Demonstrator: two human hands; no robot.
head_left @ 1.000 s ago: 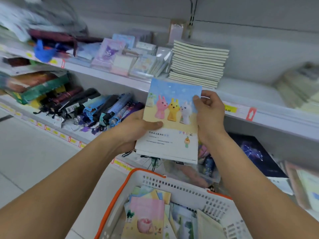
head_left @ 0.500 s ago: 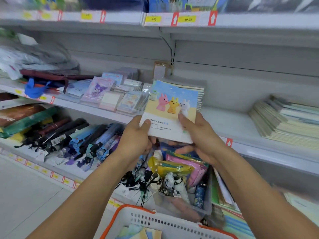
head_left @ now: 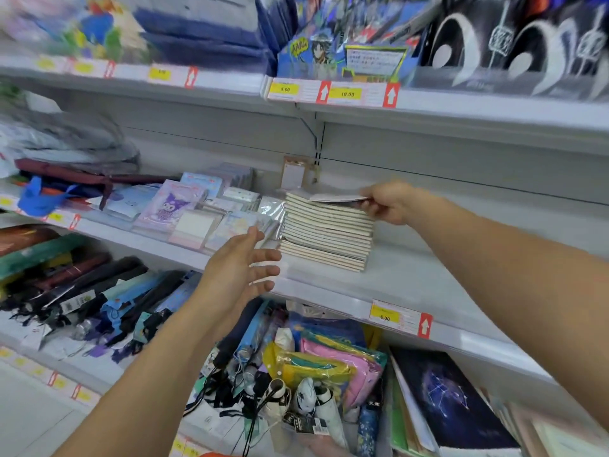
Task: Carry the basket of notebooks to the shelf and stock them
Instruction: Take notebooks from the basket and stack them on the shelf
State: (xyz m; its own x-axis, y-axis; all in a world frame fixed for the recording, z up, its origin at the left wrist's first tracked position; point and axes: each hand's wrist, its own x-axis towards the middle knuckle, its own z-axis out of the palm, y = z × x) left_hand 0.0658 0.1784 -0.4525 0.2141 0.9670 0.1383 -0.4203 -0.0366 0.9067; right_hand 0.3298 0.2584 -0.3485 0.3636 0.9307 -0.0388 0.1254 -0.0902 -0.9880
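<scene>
The right hand (head_left: 387,202) pinched a thin, flat notebook (head_left: 337,197) by its edge, the notebook lying at the top of a stack (head_left: 326,235) of pale, soft-covered notebooks on the middle shelf (head_left: 412,285). The left hand (head_left: 242,268) hung released, fingers spread, just left of the stack and in front of it. Glossy plastic-wrapped notepads (head_left: 197,212) lay beside the stack on its left. Below, folded umbrellas (head_left: 99,301) with fabric sleeves crowded the lower shelf, next to a dark book with a star pattern (head_left: 451,400). Yellow price tags (head_left: 385,316) lined the shelf edges.
</scene>
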